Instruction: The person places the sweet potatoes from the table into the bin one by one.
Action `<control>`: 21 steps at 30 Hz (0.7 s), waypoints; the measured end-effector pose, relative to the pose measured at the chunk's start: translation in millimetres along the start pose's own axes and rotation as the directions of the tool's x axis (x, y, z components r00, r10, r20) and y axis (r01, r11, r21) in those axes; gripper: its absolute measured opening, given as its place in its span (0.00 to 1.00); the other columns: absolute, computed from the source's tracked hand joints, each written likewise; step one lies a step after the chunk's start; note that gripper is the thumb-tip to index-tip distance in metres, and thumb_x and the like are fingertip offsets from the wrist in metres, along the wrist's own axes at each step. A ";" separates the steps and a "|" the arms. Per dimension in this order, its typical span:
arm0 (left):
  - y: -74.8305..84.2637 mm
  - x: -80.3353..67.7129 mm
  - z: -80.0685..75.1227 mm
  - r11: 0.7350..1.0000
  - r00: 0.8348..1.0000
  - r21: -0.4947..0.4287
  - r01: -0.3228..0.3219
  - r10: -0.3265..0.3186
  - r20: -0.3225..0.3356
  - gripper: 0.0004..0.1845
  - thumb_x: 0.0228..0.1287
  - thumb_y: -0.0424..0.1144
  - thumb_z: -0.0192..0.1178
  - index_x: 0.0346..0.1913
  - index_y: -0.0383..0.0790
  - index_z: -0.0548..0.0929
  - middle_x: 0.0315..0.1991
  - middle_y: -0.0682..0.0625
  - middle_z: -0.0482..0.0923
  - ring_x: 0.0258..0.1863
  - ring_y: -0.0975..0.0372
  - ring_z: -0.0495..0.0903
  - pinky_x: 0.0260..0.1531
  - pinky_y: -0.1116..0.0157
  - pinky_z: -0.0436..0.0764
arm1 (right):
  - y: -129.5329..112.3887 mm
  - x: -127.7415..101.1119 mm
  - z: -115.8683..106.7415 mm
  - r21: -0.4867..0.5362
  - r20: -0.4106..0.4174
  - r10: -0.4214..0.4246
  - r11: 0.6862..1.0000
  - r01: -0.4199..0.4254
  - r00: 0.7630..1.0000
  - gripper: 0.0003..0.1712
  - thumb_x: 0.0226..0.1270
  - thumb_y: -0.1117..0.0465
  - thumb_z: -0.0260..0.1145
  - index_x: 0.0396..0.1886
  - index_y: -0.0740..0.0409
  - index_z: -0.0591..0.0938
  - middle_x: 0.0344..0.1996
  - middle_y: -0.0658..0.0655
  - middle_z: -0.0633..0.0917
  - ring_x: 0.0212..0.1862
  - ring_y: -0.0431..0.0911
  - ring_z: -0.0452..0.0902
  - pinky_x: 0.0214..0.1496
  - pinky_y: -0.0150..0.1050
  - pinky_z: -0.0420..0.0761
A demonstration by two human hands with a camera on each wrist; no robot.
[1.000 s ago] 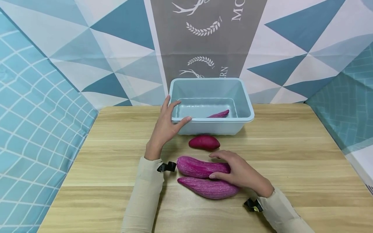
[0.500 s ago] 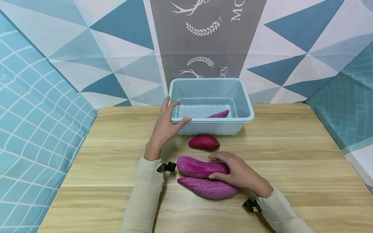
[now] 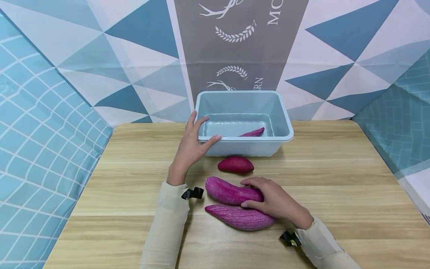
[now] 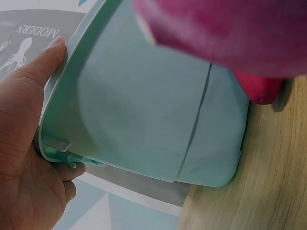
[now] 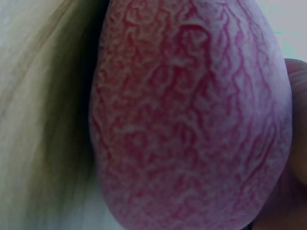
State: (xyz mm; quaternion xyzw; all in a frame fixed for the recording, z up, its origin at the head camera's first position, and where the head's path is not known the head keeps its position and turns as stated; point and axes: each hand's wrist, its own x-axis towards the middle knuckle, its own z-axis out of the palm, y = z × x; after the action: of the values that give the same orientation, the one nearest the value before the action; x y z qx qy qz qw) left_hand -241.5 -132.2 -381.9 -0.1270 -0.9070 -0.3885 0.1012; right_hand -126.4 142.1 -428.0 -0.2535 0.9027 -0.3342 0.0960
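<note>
**Two hands at a bin and purple sweet potatoes**

Head view: the left hand (image 3: 190, 147) grips the light-blue bin (image 3: 282, 123) at its 8 o'clock corner, thumb on the rim. The right hand (image 3: 273, 201) curls around the upper sweet potato (image 3: 228, 191) at that potato's 3 o'clock end; a second sweet potato (image 3: 240, 217) lies just beside it at 6 o'clock, and a small red one (image 3: 236, 165) at 12.

Left wrist view: fingers (image 4: 41, 64) clasp the bin's rim (image 4: 72, 52).

Right wrist view: the gripped potato (image 5: 192, 120) fills the frame.

Four purple sweet potatoes — one in the right hand (image 3: 277, 201), one (image 3: 240, 217) just beside it, a short one (image 3: 236, 164), and one (image 3: 252, 132) inside the single blue tub (image 3: 285, 127) — on one table (image 3: 336, 179).
</note>
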 end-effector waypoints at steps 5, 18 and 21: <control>-1.2 0.4 0.3 1.000 1.000 -0.011 -0.002 0.002 0.002 0.42 0.61 0.65 0.65 0.74 0.53 0.67 0.84 0.48 0.39 0.82 0.47 0.50 0.71 0.40 0.67 | -1.1 -0.1 0.9 -0.030 -0.012 -0.010 1.000 0.010 1.000 0.32 0.60 0.44 0.75 0.63 0.47 0.80 0.57 0.46 0.85 0.58 0.42 0.81 0.62 0.48 0.81; -2.0 0.2 0.8 1.000 1.000 -0.016 0.000 0.000 0.010 0.41 0.61 0.66 0.64 0.74 0.54 0.67 0.84 0.50 0.37 0.82 0.47 0.48 0.72 0.40 0.66 | -1.4 1.1 2.2 -0.040 -0.025 -0.016 0.999 0.015 1.000 0.29 0.61 0.51 0.75 0.62 0.47 0.80 0.55 0.46 0.86 0.56 0.41 0.82 0.61 0.46 0.81; -1.6 -0.1 0.5 1.000 1.000 -0.019 -0.001 0.001 0.009 0.41 0.61 0.66 0.64 0.74 0.54 0.67 0.84 0.50 0.38 0.82 0.47 0.48 0.72 0.40 0.66 | -2.6 0.8 1.7 -0.038 -0.026 -0.012 0.999 0.011 1.000 0.29 0.61 0.51 0.75 0.62 0.47 0.80 0.55 0.45 0.86 0.56 0.41 0.82 0.61 0.46 0.81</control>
State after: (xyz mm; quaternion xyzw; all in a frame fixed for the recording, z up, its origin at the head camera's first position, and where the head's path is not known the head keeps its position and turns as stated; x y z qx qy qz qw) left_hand -242.0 -132.9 -383.4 -0.1299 -0.9037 -0.3964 0.0962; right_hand -125.5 139.1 -427.6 -0.2560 0.9086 -0.3208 0.0776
